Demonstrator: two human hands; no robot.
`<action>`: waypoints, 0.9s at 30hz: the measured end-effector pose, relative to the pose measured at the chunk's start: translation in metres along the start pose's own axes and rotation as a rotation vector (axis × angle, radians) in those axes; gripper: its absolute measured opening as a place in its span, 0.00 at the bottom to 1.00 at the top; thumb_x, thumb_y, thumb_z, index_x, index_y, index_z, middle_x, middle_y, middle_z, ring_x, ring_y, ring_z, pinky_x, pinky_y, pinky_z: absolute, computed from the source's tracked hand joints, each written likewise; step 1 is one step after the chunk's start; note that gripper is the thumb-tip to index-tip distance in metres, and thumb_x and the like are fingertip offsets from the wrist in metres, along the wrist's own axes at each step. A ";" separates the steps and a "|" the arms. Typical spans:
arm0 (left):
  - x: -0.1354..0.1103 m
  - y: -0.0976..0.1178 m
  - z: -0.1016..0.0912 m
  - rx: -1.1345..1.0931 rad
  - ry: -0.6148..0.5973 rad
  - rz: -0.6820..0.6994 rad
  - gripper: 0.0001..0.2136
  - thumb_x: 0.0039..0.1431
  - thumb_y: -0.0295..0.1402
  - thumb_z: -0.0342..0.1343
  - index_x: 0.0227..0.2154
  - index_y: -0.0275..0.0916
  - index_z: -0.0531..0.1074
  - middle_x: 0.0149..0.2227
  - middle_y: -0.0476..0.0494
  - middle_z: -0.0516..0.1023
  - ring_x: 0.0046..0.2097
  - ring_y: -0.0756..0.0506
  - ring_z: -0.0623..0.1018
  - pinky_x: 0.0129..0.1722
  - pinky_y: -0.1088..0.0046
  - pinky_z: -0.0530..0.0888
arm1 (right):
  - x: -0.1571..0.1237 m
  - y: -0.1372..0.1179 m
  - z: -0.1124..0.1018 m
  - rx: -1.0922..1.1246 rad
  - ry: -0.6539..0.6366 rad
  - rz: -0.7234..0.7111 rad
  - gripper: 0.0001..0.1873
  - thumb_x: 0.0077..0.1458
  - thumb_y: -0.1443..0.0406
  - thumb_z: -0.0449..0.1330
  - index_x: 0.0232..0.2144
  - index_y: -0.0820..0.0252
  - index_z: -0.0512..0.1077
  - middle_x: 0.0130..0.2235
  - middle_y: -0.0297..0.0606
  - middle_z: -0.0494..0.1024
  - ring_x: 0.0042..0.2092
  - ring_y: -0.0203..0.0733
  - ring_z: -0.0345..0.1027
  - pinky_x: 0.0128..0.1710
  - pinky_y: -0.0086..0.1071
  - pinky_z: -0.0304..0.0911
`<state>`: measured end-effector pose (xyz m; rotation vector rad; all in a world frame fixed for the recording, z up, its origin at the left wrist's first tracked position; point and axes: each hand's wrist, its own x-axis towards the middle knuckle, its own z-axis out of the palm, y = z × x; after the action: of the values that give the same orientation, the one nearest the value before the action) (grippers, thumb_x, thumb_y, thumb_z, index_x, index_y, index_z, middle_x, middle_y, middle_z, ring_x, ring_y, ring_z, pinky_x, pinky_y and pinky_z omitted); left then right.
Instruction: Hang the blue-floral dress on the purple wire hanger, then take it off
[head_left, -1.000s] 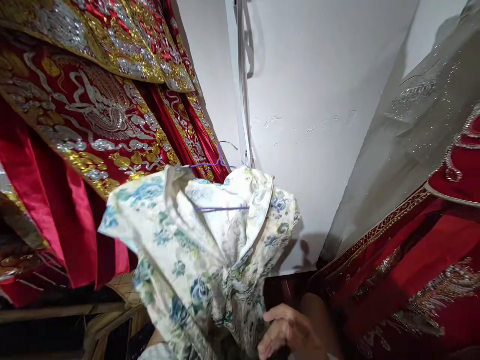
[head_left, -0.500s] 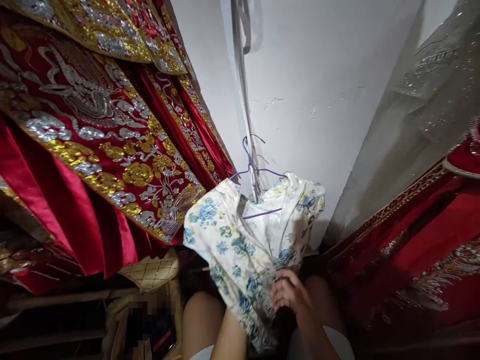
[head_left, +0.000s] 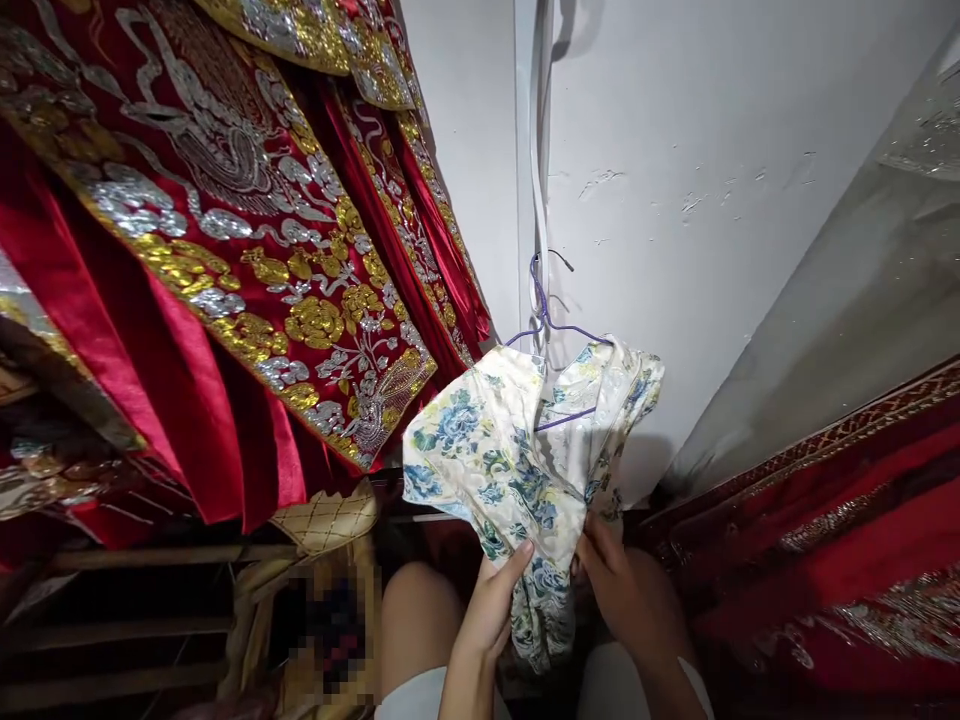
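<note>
Floral garment (head_left: 517,460), white with blue blooms, hangs between the hands: the left hand (head_left: 486,605) pinches its lower front, thumb outermost, while the right hand (head_left: 613,580) meets the opposite side, its grip too hidden to tell. Mounting on the slim purple hanger (head_left: 545,318) appears complete, V-neck open; whether the lower front is fastened cannot be determined. Beyond are a chipped white wall (head_left: 675,270) and, at left, glossy red satin (head_left: 244,470) beneath gold-and-silver sequinned embroidery (head_left: 300,280).

Head view, forward-down, seemingly close.
</note>
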<state>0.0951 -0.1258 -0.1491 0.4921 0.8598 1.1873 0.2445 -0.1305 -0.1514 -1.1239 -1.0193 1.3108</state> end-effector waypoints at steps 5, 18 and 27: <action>0.015 0.010 -0.017 0.041 0.165 0.078 0.28 0.41 0.42 0.75 0.46 0.37 0.78 0.47 0.34 0.83 0.51 0.33 0.81 0.55 0.57 0.75 | -0.004 0.005 -0.003 -0.084 -0.017 0.019 0.22 0.60 0.47 0.58 0.23 0.53 0.62 0.21 0.29 0.59 0.25 0.39 0.51 0.28 0.35 0.55; 0.021 -0.061 -0.011 0.811 0.130 0.701 0.16 0.55 0.33 0.59 0.48 0.40 0.73 0.47 0.37 0.78 0.51 0.37 0.77 0.54 0.59 0.72 | -0.009 0.006 0.006 -0.233 -0.098 0.007 0.19 0.62 0.53 0.53 0.23 0.55 0.62 0.18 0.27 0.63 0.23 0.37 0.57 0.28 0.32 0.54; 0.027 -0.061 -0.003 0.836 -0.010 0.609 0.08 0.63 0.38 0.54 0.33 0.40 0.73 0.31 0.44 0.75 0.34 0.44 0.75 0.36 0.70 0.71 | 0.033 -0.059 0.010 -0.295 -0.018 -0.047 0.10 0.52 0.61 0.56 0.22 0.57 0.69 0.16 0.28 0.67 0.21 0.36 0.58 0.26 0.32 0.54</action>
<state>0.1320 -0.1203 -0.2043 1.5198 1.2363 1.3242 0.2467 -0.0940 -0.0939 -1.3008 -1.2749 1.1593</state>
